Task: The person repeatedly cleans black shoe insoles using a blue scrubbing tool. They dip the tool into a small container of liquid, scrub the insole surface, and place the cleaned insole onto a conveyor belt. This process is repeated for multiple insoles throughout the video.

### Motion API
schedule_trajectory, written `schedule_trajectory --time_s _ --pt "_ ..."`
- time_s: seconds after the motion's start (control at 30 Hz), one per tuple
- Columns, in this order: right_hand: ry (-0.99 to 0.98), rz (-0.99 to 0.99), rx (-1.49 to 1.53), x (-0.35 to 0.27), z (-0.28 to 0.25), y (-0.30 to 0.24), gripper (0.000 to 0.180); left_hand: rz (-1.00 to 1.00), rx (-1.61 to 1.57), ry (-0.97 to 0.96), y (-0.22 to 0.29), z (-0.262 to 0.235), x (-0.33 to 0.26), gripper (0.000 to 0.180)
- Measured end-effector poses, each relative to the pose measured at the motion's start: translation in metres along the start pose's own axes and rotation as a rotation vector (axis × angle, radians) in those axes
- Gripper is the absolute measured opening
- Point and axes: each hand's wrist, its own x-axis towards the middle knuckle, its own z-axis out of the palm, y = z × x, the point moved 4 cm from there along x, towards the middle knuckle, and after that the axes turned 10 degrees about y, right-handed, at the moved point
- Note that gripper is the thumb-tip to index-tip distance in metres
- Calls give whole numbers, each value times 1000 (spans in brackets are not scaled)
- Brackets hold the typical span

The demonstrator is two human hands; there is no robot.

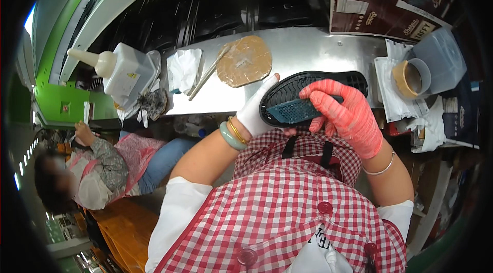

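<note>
Red-gloved right hand (346,114) and white-gloved left hand (257,111): fingers grasp black shoe sole (308,88); teal insert (292,111) seated under right fingers, work unfinished.

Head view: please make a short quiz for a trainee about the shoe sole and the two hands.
1. True or false: the black shoe sole lies flat on the metal table, untouched.
2. Which glove colour is on the right hand? A) white B) red C) blue
3. Fill in: the left hand wears a ____ glove, with a green bangle at the wrist.

Key:
1. False; both hands hold it above the table edge.
2. B
3. white
</note>
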Motion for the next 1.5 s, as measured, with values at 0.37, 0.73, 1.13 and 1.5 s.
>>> schedule_trajectory --time_s 0.37,0.73,1.13,1.5 --pt "-61 -84 -77 62 22 -13 30 218 1071 -85 68 -45 11 77" --pt "-78 -53 -131 88 -5 -5 26 -149 573 259 92 -34 34 56" --pt "-68 -8 -246 89 -35 -3 26 278 1214 -74 115 -25 38 42" --pt "-2 -17 -280 68 -83 14 23 12 828 174 116 -31 37 43"
